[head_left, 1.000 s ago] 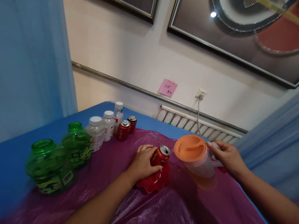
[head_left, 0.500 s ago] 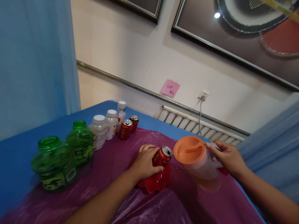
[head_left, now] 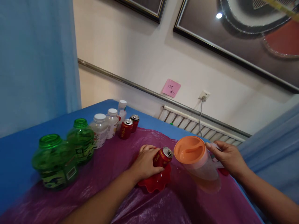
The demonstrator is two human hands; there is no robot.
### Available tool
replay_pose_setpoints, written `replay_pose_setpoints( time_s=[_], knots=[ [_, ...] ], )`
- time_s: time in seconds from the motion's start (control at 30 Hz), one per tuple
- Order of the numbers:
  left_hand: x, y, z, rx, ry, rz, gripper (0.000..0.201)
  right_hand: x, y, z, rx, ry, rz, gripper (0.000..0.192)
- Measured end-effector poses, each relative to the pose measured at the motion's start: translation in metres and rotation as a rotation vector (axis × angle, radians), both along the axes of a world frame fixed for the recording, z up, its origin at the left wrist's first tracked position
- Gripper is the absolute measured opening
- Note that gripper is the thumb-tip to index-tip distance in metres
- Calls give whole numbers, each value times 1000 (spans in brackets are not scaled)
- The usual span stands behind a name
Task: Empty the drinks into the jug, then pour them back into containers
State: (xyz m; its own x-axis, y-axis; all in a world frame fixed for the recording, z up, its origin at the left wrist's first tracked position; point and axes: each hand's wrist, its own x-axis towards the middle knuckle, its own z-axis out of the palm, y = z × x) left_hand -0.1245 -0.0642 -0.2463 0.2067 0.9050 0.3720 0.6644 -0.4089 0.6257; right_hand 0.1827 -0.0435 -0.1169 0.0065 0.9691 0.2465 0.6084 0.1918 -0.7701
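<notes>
My left hand (head_left: 147,161) is wrapped round a red drink can (head_left: 163,158), which leans to the right with its opened top facing the pitcher. Under the can and hand lies a red funnel-like piece with a wavy rim (head_left: 157,183), partly hidden by the hand. On the right, my right hand (head_left: 230,157) grips the handle of a clear pitcher (head_left: 202,172) with an orange lid (head_left: 189,150). The pitcher is tilted towards the can and holds some brownish liquid. A small gap separates lid and can top.
To the left stand two green jars (head_left: 54,161), several white-capped bottles (head_left: 100,130) and two more red cans (head_left: 126,128). Purple plastic sheeting (head_left: 112,186) covers part of the blue table (head_left: 18,155). Behind are a radiator (head_left: 182,121) and a wall socket (head_left: 204,95).
Both hands keep their grips, and the can and pitcher stay nearly in place. The whole view has shifted very slightly.
</notes>
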Motion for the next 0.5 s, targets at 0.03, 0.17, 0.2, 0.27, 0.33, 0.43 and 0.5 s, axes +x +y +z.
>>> replay_pose_setpoints(
  time_s=[0.03,0.17,0.2,0.27,0.33,0.43,0.5],
  knots=[
    [0,0,0,-2,-2,-5,64,-1,0,0,0,1,1,55],
    [1,0,0,-10,-9,-6,64,-2,0,2,11,-11,2,56],
    [1,0,0,-6,-12,-2,63,-2,0,2,15,-10,0,57],
    [1,0,-2,5,-15,-4,61,-1,0,3,18,-9,-8,57],
    [1,1,-3,10,-13,-10,60,-1,0,4,17,-14,-11,58],
    [1,1,-3,-2,-5,-7,61,-1,0,5,22,-33,-7,57],
    [1,1,-3,-9,-6,-3,63,-1,0,5,28,-40,-7,57]
  ],
)
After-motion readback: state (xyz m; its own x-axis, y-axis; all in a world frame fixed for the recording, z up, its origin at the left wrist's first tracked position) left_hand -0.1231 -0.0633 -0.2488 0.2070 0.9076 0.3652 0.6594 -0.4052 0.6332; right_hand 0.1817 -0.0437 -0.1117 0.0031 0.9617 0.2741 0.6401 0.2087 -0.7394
